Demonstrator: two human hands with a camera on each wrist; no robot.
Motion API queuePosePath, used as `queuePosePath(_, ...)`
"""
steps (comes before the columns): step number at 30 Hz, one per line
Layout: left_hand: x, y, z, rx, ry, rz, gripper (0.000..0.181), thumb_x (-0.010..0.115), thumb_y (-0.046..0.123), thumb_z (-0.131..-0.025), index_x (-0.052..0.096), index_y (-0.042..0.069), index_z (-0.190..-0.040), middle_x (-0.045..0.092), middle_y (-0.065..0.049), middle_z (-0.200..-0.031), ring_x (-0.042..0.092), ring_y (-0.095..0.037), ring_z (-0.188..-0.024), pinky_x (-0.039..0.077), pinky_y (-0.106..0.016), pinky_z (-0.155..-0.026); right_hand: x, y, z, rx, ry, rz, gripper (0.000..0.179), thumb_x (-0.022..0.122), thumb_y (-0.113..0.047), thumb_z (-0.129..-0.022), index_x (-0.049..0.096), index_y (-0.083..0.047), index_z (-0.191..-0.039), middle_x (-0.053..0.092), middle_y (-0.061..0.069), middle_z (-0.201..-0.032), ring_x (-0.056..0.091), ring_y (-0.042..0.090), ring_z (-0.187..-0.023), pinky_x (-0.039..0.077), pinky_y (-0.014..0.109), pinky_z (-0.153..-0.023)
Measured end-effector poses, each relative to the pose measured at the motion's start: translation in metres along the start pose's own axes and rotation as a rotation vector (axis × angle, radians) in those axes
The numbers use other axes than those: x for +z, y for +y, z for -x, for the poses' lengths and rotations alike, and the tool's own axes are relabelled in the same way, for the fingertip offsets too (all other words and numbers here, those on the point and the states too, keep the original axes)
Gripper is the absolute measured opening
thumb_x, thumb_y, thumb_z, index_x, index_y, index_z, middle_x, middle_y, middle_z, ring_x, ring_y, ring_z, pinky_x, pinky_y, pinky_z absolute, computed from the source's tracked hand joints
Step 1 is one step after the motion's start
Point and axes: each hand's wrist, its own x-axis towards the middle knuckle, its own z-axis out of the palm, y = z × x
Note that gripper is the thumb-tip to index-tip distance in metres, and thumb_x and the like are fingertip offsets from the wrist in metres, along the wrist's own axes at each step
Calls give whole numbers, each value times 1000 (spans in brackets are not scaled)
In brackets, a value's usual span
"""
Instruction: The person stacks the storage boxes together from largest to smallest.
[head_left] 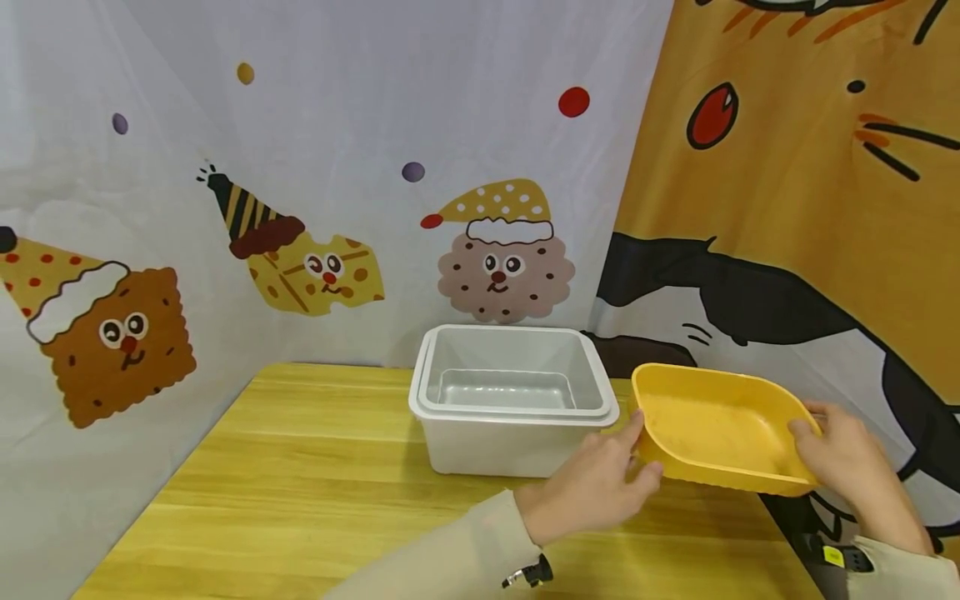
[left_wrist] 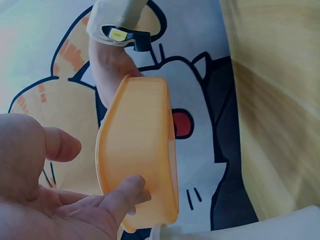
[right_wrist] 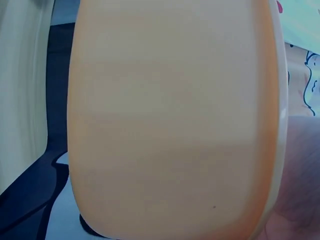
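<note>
A shallow yellow plastic basin (head_left: 723,429) with rounded corners hangs at the right side of the table, tilted so its inside faces me. My right hand (head_left: 851,462) grips its right end, thumb over the rim. At the other end my left hand (head_left: 596,479) has its fingers extended against the outer wall, the thumb held apart. The left wrist view shows these fingertips (left_wrist: 131,186) on the basin's end wall. In the right wrist view the basin (right_wrist: 170,115) fills most of the picture and covers much of the right hand.
A white rectangular tub (head_left: 498,450) with an open top stands on the wooden table (head_left: 300,475), left of the basin. Behind the table hangs a cloth (head_left: 337,108) printed with cartoon figures, which also runs along the right side.
</note>
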Motion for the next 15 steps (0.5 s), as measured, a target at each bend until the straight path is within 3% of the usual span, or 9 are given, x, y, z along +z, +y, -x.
queuePosePath(5,-11,-1,-3,37,36,20,71,61,25,-120,35,-3,-180,54,7,-80,37,7,-56,39,-12,-46,-2,-14,1,-19,27,-5,73,41,-29,-122,28,30,-164,51,57,-146,73,32,-88,57,32,-65)
queuePosePath(12,-23,-5,-4,-60,81,44,72,61,27,-120,36,-3,-180,42,13,-64,30,5,-48,30,-14,-43,5,-32,-1,-40,42,-40,72,41,-28,-122,30,27,-167,54,57,-149,75,27,-82,61,31,-61)
queuePosePath(15,-29,-8,-5,-64,122,41,71,61,27,-119,38,-6,-178,39,13,-63,29,4,-48,28,-15,-44,8,-40,-3,-48,51,-43,71,41,-28,-122,32,26,-168,55,55,-149,75,30,-86,59,32,-62)
